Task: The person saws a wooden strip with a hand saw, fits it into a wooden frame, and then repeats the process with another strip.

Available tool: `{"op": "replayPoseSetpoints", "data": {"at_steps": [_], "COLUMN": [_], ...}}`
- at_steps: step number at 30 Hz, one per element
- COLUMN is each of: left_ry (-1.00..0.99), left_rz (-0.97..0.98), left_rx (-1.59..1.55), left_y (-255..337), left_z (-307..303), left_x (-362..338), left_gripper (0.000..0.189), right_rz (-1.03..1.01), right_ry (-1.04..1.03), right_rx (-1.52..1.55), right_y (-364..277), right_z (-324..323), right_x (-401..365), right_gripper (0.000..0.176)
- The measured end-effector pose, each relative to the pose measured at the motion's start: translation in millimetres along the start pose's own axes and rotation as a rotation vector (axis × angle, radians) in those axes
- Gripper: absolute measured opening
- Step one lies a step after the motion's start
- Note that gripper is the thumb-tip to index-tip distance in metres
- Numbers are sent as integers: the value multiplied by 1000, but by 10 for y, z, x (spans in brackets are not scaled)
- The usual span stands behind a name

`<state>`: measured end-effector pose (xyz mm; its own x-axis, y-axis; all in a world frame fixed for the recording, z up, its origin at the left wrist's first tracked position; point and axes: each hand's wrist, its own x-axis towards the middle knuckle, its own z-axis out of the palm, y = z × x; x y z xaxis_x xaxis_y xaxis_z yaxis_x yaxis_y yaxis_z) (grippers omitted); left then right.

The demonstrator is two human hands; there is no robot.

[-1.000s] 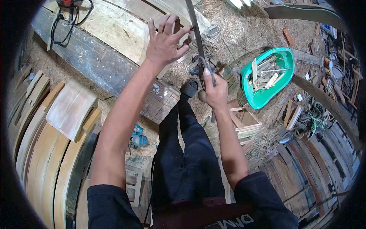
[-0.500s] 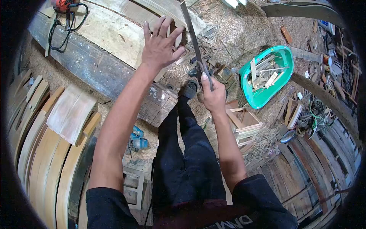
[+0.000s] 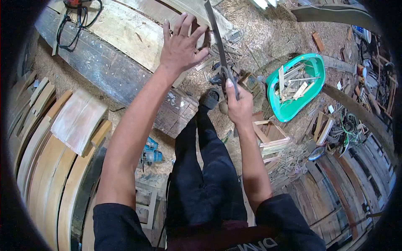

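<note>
My right hand (image 3: pixel 239 102) is closed round the grey handle of a hand saw (image 3: pixel 217 35), whose long narrow blade points up and away from me. To the left of the blade, my left hand (image 3: pixel 180 48) has its fingers spread and bent over the edge of a wooden board (image 3: pixel 144 42). The boards lie on a worn, dark wooden bench (image 3: pixel 100 69). The fingertips of my left hand are near the blade; whether they press on the wood I cannot tell.
A green tub (image 3: pixel 287 115) with wood offcuts stands at the right. A red power tool (image 3: pixel 73 3) with black cord lies upper left, a blue power tool (image 3: pixel 151 154) beside my legs. Curved wooden pieces (image 3: pixel 46 175) are stacked left. Wood scraps and shavings cover the floor.
Both hands and the saw have shifted slightly right in view, the saw hand also a little lower. The surroundings have shifted slightly too. The grip on the saw is unchanged.
</note>
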<state>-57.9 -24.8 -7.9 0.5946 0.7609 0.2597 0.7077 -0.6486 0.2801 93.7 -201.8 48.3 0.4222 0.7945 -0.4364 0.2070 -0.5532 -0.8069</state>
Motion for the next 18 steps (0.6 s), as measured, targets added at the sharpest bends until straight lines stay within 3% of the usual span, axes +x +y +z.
{"op": "replayPoseSetpoints", "data": {"at_steps": [2,7,10,11,14,18], "left_ry": [2,20,268,193,134,145], "left_rz": [4,-85,-446,-560,-674,-654], "left_rx": [-13,-124,-179,-175,49,46], "left_y": [8,-118,-240,-240,-150,-177], "left_z": [4,-18,8,29,189,213], "left_x": [-21,115,490,609,859,865], "left_gripper": [68,45,59,70,73,73], "right_rz": [1,-46,-18,8,7,53], "right_ry": [15,37,23,3,-7,5], "right_rx": [-40,-4,-9,-3,-3,17], "right_y": [-66,-128,-139,-131,-119,-138], "right_z": [-5,86,72,38,-1,-22], "right_x": [72,179,197,206,223,18], "right_gripper": [48,49,51,51,51,50]}}
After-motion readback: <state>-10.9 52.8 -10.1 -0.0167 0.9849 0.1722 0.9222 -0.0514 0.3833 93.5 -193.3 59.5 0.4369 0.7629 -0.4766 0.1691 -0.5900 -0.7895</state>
